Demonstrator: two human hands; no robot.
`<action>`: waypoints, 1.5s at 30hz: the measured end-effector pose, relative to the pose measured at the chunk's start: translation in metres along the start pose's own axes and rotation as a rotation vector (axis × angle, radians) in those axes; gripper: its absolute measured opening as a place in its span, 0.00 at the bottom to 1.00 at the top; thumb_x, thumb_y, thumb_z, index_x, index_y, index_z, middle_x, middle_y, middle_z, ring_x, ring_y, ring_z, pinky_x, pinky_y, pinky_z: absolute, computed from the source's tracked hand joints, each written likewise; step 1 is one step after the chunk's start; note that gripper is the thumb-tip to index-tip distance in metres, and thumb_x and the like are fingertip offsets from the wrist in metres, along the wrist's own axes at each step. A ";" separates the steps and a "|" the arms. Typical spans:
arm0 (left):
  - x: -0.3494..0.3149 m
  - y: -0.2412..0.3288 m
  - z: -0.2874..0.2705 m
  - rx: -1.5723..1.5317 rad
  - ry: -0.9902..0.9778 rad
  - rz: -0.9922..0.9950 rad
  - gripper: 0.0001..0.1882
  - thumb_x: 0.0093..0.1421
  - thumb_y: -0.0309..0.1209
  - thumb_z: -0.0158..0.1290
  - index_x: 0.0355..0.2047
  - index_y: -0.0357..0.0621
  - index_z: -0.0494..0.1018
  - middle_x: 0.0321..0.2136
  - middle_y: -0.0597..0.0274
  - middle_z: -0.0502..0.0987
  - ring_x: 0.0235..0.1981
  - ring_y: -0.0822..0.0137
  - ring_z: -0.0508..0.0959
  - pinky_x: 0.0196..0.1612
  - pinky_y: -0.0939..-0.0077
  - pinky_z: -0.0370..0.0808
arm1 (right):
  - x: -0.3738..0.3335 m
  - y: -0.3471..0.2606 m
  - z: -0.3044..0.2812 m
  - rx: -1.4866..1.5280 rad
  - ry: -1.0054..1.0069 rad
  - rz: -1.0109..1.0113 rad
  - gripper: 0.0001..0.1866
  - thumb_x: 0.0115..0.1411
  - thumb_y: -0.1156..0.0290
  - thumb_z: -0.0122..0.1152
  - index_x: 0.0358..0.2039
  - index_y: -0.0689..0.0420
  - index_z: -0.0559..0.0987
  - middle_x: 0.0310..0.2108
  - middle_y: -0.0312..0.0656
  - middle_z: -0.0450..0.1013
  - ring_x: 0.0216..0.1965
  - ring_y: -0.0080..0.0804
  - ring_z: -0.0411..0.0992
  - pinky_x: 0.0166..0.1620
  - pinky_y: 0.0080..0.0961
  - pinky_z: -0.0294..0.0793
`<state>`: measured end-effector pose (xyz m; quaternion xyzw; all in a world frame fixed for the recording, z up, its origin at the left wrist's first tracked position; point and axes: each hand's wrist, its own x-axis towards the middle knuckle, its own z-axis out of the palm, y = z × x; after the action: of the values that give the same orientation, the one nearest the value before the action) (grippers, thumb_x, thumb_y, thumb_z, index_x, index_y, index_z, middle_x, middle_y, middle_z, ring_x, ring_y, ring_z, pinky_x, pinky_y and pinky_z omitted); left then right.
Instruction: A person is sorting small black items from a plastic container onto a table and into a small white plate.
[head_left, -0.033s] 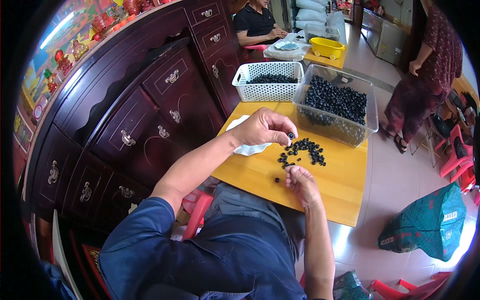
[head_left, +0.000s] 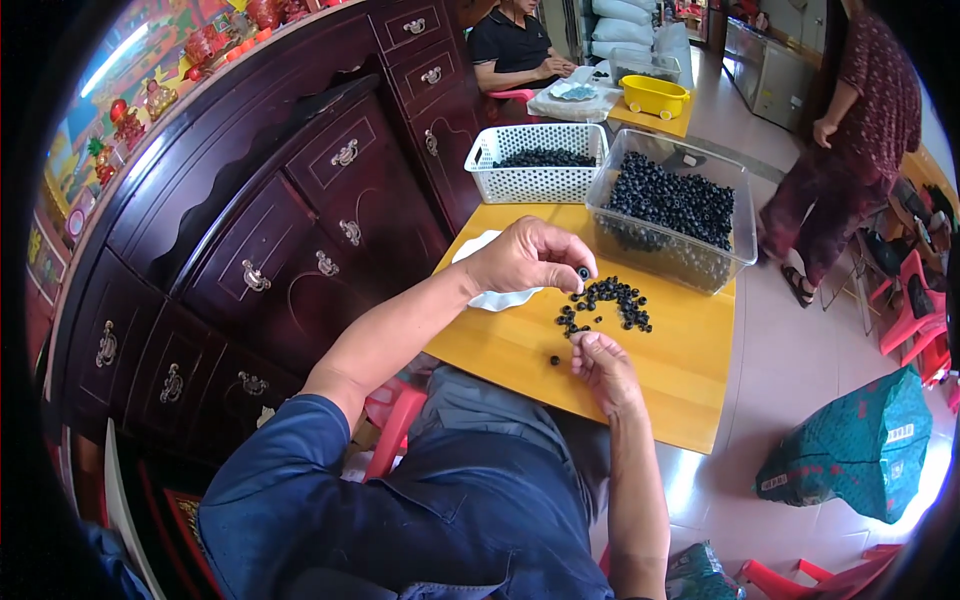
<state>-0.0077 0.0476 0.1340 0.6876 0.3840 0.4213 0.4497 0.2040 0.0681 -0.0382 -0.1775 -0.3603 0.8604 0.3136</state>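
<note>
As your left hand (head_left: 528,256) bends inward, a black piece (head_left: 584,272) clamped between its tips, loose pieces (head_left: 632,312) lie just rightward, beyond your curled right hand (head_left: 606,370), whose grip I cannot tell.

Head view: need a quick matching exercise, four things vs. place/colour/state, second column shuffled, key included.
1. left hand
2. dish
3. transparent bin
4. wheeled tub

A. yellow, on the far table
B. beside the perforated basket, holding a heap of black pieces
C. pinching one black piece
D. white, with a wavy rim

Pairs: 1-C, 2-D, 3-B, 4-A
</note>
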 end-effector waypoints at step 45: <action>-0.038 -0.126 -0.091 1.050 0.158 -0.392 0.09 0.52 0.33 0.59 0.32 0.46 0.83 0.31 0.57 0.83 0.36 0.58 0.83 0.41 0.62 0.78 | 0.003 0.002 -0.002 0.022 0.134 0.043 0.11 0.67 0.65 0.59 0.41 0.60 0.80 0.29 0.33 0.76 0.29 0.20 0.75 0.36 0.18 0.77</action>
<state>-0.1241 0.0783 0.0288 0.7012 0.6950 0.1327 0.0872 0.2020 0.0702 -0.0413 -0.2387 -0.3250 0.8572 0.3204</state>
